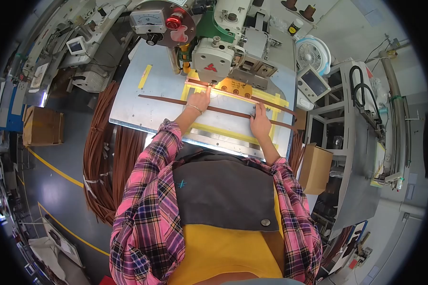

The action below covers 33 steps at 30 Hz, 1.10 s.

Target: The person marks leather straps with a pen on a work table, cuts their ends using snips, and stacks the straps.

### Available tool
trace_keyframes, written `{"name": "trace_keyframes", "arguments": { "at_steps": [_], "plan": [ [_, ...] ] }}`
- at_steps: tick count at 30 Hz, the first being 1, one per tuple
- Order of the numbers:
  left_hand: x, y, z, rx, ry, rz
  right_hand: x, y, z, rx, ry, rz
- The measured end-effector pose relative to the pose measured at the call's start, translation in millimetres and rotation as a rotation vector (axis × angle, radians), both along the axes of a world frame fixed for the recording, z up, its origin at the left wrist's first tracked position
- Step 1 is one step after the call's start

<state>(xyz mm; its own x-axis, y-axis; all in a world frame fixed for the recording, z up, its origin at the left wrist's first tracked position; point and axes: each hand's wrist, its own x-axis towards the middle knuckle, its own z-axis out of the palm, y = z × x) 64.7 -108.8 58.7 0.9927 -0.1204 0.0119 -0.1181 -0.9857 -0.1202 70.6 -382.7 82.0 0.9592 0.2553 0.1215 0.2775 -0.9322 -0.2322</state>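
Note:
Under the head of a sewing machine [213, 64], a narrow brown strap [276, 107] runs along a yellow guide to the right. The index finger of my left hand [199, 100] is stretched out and touches this strap close to the presser foot; its other fingers are partly hidden. My right hand [260, 124] lies farther right, its extended fingertips against the strap's front edge and its thumb apart. A second brown strap [228, 112] crosses the metal table [152, 116] nearer me, passing beneath my right hand and just in front of my left.
Bundles of long brown straps [100, 156] hang left of the table. A control screen [314, 81] and a white fan [311, 54] stand at the right. Cardboard boxes [43, 126] flank the work area. A dial gauge box [150, 20] sits upper left.

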Motion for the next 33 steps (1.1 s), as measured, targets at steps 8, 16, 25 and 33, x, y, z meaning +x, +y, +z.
{"name": "trace_keyframes", "arguments": {
  "at_steps": [8, 16, 25, 33],
  "plan": [
    [-2.9, -1.6, 2.0, -0.009, 0.042, 0.021, -2.8, -0.6, -0.5, -0.028, 0.022, -0.002],
    [-0.5, 3.3, -0.7, -0.049, 0.040, 0.023, -1.5, 0.1, 2.1, -0.017, 0.031, -0.005],
    [0.6, 5.2, 0.8, -0.041, 0.021, 0.011, 1.1, -0.6, -0.7, -0.019, 0.044, 0.004],
    [1.4, 2.8, 2.2, -0.042, 0.018, -0.002, 2.9, -1.5, 0.4, -0.026, 0.039, -0.011]
  ]
}}
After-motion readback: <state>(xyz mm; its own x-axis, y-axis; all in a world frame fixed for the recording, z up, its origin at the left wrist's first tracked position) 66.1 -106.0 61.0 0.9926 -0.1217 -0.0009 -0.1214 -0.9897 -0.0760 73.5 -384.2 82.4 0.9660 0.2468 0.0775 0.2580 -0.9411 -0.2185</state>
